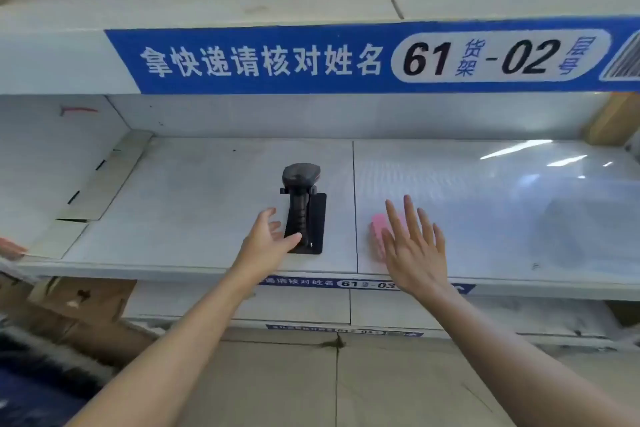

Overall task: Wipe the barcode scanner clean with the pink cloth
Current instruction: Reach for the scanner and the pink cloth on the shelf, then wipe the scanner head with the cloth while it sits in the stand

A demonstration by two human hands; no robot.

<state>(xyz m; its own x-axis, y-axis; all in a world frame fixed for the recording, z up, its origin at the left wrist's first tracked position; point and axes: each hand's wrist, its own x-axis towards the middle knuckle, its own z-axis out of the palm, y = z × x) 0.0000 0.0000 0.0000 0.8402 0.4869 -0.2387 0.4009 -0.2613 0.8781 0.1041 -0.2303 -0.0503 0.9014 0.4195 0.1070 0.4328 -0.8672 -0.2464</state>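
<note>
I held the left hand [268, 239] with its fingers curled loosely apart and gripping nothing; the thumb tip lay against, or just in front of, the lower handle of the black plastic pistol-grip barcode scanner [300, 199], and I could not tell whether it touched. This half-curled shape suited a wrap around the handle, which I judged to be the next move on that side.

I held the right hand [414, 243] flat, all fingers spread and straight, holding nothing. Its palm faced down and forward, over the folded pink cloth [378, 232], which lay to the right of the scanner, near but apart from it. The hand hid most of the cloth, so contact could not be confirmed. The spread posture fitted a press-and-gather pickup of a soft, limp item.

The scanner stood in its flat black stand plate [318, 222], head away from me, handle sloping toward me. That seating kept it steady for a one-handed grasp. Stand and cloth both rested on the white panelled shelf [194, 204], close to its front edge. Above the scanner ran a blue label strip [263, 61] reading 61-02.

I judged wiping as not yet begun.
</note>
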